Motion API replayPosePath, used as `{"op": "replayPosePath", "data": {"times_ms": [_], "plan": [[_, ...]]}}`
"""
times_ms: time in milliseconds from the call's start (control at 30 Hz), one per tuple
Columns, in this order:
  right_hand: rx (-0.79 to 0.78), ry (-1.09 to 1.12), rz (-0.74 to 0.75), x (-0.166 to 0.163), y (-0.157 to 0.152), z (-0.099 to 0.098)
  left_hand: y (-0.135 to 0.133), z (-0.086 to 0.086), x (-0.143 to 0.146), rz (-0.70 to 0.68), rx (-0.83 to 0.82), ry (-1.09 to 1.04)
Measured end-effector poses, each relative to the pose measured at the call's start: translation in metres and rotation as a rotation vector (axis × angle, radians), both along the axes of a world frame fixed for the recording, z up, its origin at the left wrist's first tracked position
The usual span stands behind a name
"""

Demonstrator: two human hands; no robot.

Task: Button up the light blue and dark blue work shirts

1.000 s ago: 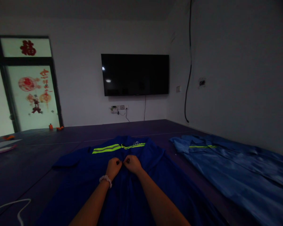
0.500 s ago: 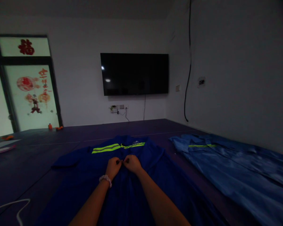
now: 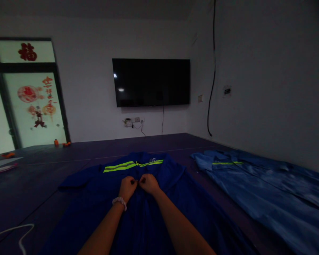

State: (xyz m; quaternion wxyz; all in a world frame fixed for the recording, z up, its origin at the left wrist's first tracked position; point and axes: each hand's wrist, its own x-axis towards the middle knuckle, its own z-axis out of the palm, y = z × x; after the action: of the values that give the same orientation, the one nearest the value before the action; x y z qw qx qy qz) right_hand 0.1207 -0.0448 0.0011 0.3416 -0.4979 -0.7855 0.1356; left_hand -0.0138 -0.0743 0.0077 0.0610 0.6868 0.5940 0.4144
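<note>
A dark blue work jacket [image 3: 95,202] with yellow-green reflective strips [image 3: 119,166] across its chest lies spread out in front of me. Over its front opening, just below the strips, my two hands meet. My left hand [image 3: 128,187], a pale scrunchie [image 3: 119,203] round its wrist, pinches the jacket's front edge. Close beside it, my right hand [image 3: 149,183] also pinches the front edge, fingertips almost touching the left ones. Whatever small fastener may be between the fingertips is hidden and too dark to make out.
A second, lighter blue garment [image 3: 255,191] lies to the right. The purple surface [image 3: 101,152] runs back to a wall with a television [image 3: 151,83]. A white cable [image 3: 13,228] curls at the lower left. Small orange objects [image 3: 66,144] lie near the glass door [image 3: 33,106].
Almost nothing differs. Both hands stay pinched at the same spot on the jacket's front, and the camera view has shifted very slightly.
</note>
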Motion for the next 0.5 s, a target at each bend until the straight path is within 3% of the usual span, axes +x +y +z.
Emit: {"op": "replayPosePath", "data": {"times_ms": [500], "plan": [[-0.021, 0.010, 0.013, -0.0006, 0.0010, -0.0001, 0.0002, 0.0003, -0.0007, 0.017, -0.018, 0.027]]}}
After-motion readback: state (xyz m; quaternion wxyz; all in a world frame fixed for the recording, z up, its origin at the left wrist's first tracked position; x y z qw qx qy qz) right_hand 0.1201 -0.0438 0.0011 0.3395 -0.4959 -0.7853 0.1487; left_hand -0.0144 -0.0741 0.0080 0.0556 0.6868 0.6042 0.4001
